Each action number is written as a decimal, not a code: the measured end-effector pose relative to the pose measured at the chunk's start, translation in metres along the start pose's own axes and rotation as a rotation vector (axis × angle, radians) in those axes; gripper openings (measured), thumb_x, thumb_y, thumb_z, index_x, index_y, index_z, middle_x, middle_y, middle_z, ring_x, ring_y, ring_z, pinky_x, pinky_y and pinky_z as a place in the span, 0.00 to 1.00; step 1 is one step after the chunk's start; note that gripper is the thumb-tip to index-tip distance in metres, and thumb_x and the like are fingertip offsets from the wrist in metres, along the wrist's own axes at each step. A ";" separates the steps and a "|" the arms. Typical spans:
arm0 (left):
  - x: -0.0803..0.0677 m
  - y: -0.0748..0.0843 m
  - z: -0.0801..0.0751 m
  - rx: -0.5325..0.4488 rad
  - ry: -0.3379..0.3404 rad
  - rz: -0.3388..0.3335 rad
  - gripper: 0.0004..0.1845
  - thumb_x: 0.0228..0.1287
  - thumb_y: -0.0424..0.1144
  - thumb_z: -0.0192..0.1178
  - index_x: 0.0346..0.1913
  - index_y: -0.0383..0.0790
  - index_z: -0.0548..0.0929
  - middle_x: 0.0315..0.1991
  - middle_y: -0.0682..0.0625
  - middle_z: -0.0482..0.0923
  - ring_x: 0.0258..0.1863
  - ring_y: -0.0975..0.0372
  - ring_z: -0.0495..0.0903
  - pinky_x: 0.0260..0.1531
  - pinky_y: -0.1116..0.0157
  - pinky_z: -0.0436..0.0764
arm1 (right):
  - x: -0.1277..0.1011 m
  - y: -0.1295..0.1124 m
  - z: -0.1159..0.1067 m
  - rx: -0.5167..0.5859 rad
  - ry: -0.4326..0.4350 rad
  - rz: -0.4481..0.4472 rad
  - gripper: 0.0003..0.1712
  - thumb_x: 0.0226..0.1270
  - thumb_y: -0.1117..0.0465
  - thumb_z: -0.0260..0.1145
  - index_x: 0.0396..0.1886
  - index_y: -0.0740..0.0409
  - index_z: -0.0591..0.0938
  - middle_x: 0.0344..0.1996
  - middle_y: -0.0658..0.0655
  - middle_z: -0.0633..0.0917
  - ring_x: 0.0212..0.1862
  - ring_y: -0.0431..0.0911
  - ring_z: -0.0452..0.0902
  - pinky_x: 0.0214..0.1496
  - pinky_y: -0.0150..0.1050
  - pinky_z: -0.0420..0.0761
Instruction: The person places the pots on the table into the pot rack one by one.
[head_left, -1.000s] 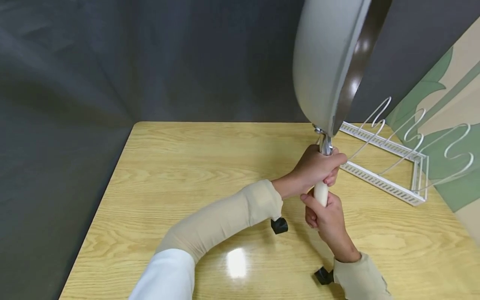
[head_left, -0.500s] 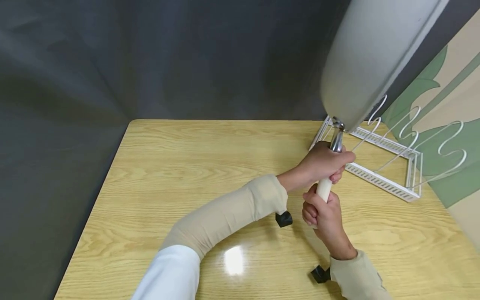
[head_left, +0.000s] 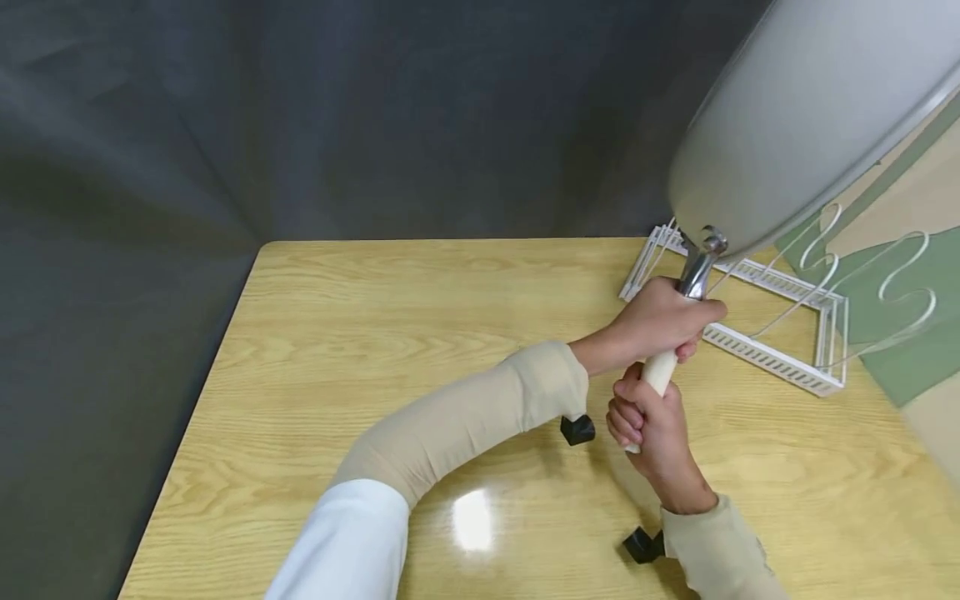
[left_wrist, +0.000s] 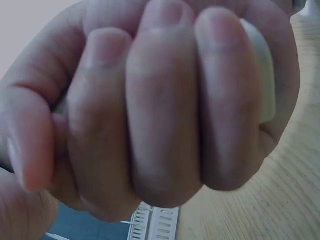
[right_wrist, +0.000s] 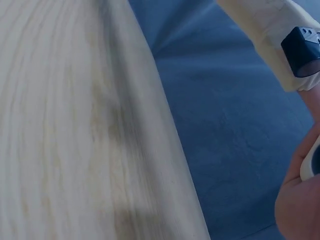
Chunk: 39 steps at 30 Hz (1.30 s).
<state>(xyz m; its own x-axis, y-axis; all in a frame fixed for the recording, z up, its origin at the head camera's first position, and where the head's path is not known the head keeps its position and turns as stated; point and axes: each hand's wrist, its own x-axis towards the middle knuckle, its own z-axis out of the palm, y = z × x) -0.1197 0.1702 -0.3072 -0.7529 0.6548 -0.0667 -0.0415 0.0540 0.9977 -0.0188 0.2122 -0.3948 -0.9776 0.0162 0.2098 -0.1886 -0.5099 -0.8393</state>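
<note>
The frying pan (head_left: 810,117) is hanging in the air at the upper right of the head view, tilted so that its pale grey underside is facing the camera. It is not touching the table or the rack. Its cream handle (head_left: 658,372) is running down and to the left from a metal neck under the pan body.

Both hands are gripping this handle. The left hand (head_left: 656,321) is wrapping around the upper part, just below the metal neck; in the left wrist view its fingers (left_wrist: 165,110) are curling tightly and a piece of the cream handle is showing at the right side of the fist. The right hand (head_left: 651,429) is closing around the lower end of the handle, directly under the left hand and touching it.

Behind the hands, at the right of the frame, a white wire pan rack (head_left: 780,317) is standing on the wooden table (head_left: 337,350). Its curved dividers are holding nothing, and the pan is hovering above its near end.

Judging from this, the lifting of the pan seems done, and what is left is to lower it between the rack's dividers and let go; no part of that placing is yet visible.
</note>
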 end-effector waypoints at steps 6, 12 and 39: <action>0.005 0.002 0.003 0.006 0.012 -0.010 0.21 0.64 0.38 0.61 0.14 0.41 0.71 0.10 0.47 0.70 0.10 0.58 0.71 0.13 0.68 0.68 | 0.002 -0.007 -0.001 0.083 -0.079 0.004 0.19 0.68 0.77 0.38 0.25 0.54 0.67 0.11 0.51 0.52 0.09 0.41 0.44 0.09 0.32 0.45; 0.007 0.003 0.008 0.008 0.014 0.012 0.20 0.65 0.38 0.62 0.15 0.42 0.71 0.10 0.47 0.70 0.10 0.58 0.71 0.13 0.68 0.68 | 0.003 -0.009 -0.002 0.195 -0.111 0.033 0.20 0.66 0.77 0.33 0.24 0.55 0.67 0.11 0.50 0.52 0.09 0.39 0.45 0.10 0.30 0.46; 0.013 -0.010 0.022 0.119 -0.003 -0.029 0.15 0.68 0.39 0.63 0.24 0.42 0.75 0.13 0.50 0.73 0.10 0.61 0.72 0.11 0.70 0.68 | -0.003 0.000 -0.012 0.599 -0.341 0.133 0.15 0.70 0.74 0.42 0.26 0.56 0.54 0.11 0.47 0.54 0.10 0.37 0.48 0.12 0.28 0.49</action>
<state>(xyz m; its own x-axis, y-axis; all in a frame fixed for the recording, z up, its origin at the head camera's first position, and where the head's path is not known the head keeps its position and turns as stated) -0.1149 0.1948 -0.3181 -0.7506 0.6537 -0.0958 0.0151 0.1619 0.9867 -0.0169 0.2225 -0.4014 -0.8864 -0.2996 0.3527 0.1100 -0.8767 -0.4682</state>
